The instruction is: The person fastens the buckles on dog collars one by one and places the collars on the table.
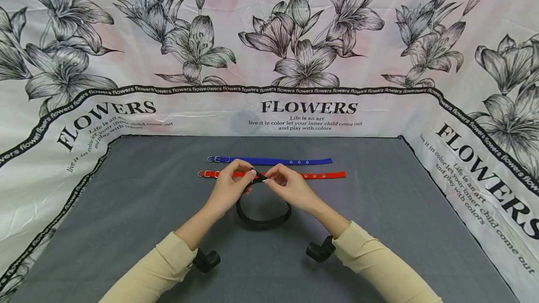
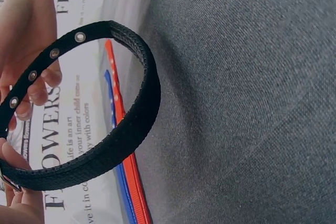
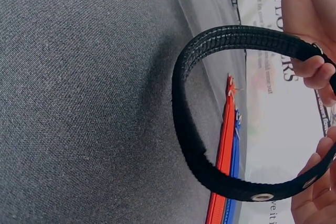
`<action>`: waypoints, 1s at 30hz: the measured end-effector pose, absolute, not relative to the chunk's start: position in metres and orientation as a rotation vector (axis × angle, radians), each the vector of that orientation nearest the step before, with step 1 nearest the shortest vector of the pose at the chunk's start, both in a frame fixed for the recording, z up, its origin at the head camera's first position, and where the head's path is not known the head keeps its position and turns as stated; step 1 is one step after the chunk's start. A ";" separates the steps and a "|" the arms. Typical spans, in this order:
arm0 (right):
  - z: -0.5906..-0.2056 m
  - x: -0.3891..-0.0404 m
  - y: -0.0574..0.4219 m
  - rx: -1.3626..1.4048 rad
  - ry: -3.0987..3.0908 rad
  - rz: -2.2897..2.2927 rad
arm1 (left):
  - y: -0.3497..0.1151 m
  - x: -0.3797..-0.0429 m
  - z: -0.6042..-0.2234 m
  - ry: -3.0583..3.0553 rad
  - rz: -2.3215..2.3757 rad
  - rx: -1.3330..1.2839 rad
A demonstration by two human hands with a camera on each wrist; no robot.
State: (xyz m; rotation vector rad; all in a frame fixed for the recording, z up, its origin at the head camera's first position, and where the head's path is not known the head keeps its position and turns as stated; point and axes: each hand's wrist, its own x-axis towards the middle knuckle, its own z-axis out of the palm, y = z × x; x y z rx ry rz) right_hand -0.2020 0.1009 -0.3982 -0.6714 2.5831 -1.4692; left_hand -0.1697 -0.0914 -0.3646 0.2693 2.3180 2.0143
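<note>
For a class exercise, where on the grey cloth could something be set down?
Grey cloth is bare left and right of the blue collar and red collar, out to the floral sheet. Mid-cloth is crowded: the left grip and right grip hold the black collar.

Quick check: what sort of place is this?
Likely a makeshift indoor work booth: flower-printed sheeting lines the back and both sides of a gray surface, where a blue strap and a red strap lie roughly parallel.

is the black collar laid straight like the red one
No, the black collar curves into a loop, while the red collar lies straight.
</note>
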 end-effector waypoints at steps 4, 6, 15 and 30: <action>-0.394 -0.200 0.100 -0.654 2.580 -1.465 | -0.092 -0.171 -0.365 2.262 2.054 0.244; -0.386 -0.195 0.099 -0.655 2.578 -1.468 | -0.092 -0.171 -0.366 2.259 2.055 0.236; -0.359 -0.179 0.094 -0.702 2.543 -1.517 | -0.088 -0.172 -0.369 2.257 2.039 0.220; -0.394 -0.201 0.097 -0.655 2.547 -1.508 | -0.087 -0.174 -0.374 2.242 2.009 0.215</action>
